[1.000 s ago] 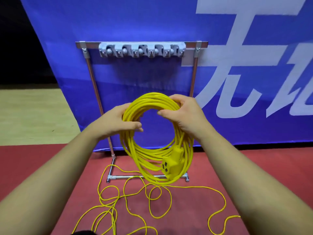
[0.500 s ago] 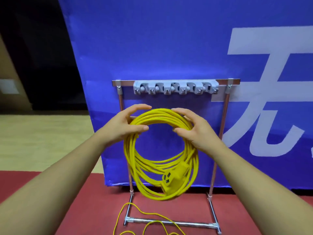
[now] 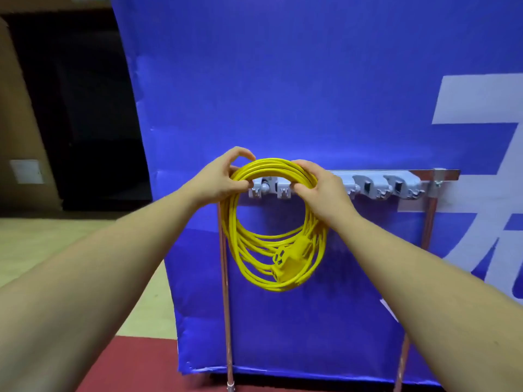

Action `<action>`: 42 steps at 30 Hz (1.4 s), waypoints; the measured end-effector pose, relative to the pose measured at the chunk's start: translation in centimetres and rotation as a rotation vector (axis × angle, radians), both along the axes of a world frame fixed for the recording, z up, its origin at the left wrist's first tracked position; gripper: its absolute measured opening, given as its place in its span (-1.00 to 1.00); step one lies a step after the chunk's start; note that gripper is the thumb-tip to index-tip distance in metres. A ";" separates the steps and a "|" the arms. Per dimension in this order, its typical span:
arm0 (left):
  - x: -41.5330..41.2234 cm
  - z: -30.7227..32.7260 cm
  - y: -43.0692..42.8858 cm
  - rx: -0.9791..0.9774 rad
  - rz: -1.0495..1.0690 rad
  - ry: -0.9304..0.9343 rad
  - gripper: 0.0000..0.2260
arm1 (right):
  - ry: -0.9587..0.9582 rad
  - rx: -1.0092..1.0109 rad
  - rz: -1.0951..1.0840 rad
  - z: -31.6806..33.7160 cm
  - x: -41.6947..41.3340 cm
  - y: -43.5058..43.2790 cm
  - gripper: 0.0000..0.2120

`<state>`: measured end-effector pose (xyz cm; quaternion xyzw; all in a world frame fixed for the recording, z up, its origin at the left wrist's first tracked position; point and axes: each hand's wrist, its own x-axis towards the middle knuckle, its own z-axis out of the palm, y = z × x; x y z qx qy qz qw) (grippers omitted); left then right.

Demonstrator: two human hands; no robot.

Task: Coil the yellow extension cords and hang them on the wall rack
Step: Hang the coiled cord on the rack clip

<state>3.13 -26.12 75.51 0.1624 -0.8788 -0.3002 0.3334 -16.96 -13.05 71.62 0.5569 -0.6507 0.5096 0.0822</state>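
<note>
Flooring in pale tan [image 3: 56,250] filled the far left below a dark opening, with red floor [image 3: 127,363] nearer the person and a blue banner [image 3: 283,80] behind everything else. The left grip [image 3: 223,176] was curled round the upper left of the yellow cord coil [image 3: 274,165], pinching the bundle just above the rack's left copper post [image 3: 225,278]. The coil hung straight down from both hands. Its flat face was turned toward the person, parallel to the banner, and its socket end [image 3: 288,261] lay against the lower right strands.

Two grey hooks [image 3: 283,190] showed between the hands, just under the top arc. The arc therefore sat level with them and in front, but whether it rested on either hook could not be told. The right grip [image 3: 322,190] was wrapped over the upper right of the bundle, holding it closed. To the right, the grey hook bar [image 3: 379,185] ran on to the right post [image 3: 427,222].

Both hands looked equally close to the hooks. The coming move seemed to turn on pushing the arc toward the banner, over a hook tip, then lowering it and releasing one hand after the other. No bin or box was in view.
</note>
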 end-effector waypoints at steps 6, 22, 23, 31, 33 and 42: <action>-3.0 -0.9 -5.4 -0.106 0.166 -0.036 -0.66 | 0.293 0.179 -0.204 -0.9 -2.4 -5.4 -0.64; -5.6 -5.7 -8.9 -0.334 0.171 -0.047 -0.69 | 0.817 0.322 -0.485 -3.9 -2.9 -7.5 -0.38; -5.4 -5.8 -8.7 -0.328 0.153 -0.043 -0.68 | 0.793 0.302 -0.447 -4.1 -3.0 -7.6 -0.40; -5.3 -6.4 -9.2 -0.171 0.213 0.119 -0.75 | 0.689 0.164 -0.455 -4.3 -3.4 -7.5 -0.54; -5.6 -6.5 -8.9 -0.145 0.255 0.145 -0.75 | 0.509 0.052 -0.446 -4.2 -3.2 -7.4 -0.71; -6.6 -7.6 -7.7 -0.004 0.384 0.249 -0.91 | 0.602 -0.036 -0.517 -6.6 -2.7 -7.7 -0.91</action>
